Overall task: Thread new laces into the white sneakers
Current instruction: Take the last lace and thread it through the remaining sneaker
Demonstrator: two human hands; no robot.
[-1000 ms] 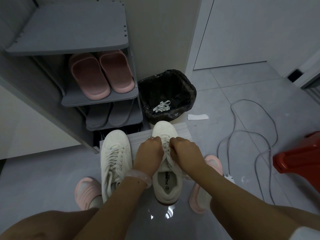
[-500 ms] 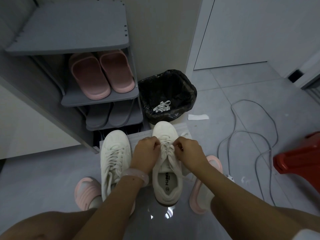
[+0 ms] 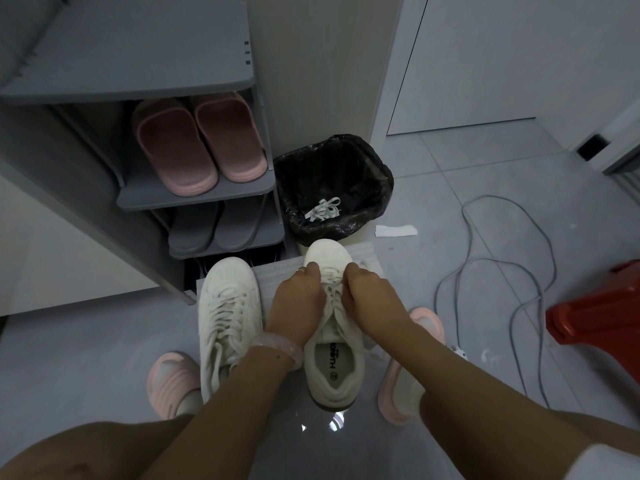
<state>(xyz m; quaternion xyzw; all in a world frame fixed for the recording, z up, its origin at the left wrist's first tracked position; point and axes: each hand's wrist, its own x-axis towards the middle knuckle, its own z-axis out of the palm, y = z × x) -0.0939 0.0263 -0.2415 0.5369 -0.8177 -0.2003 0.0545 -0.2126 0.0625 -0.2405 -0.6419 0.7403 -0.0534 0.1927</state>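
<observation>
Where both hands (image 3: 332, 299) meet, curled fingers (image 3: 313, 271) hide the lace (image 3: 333, 295).

Translucent pink bracelet (image 3: 277, 348), finger ring (image 3: 300, 270), pink slippers (image 3: 412, 365).

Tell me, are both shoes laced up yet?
Almost. The left shoe already has laces crisscrossed all the way. Both hands, left hand and right hand, pinch the lace near the toe of the right shoe. That shoe's upper holes still look left to do.
</observation>
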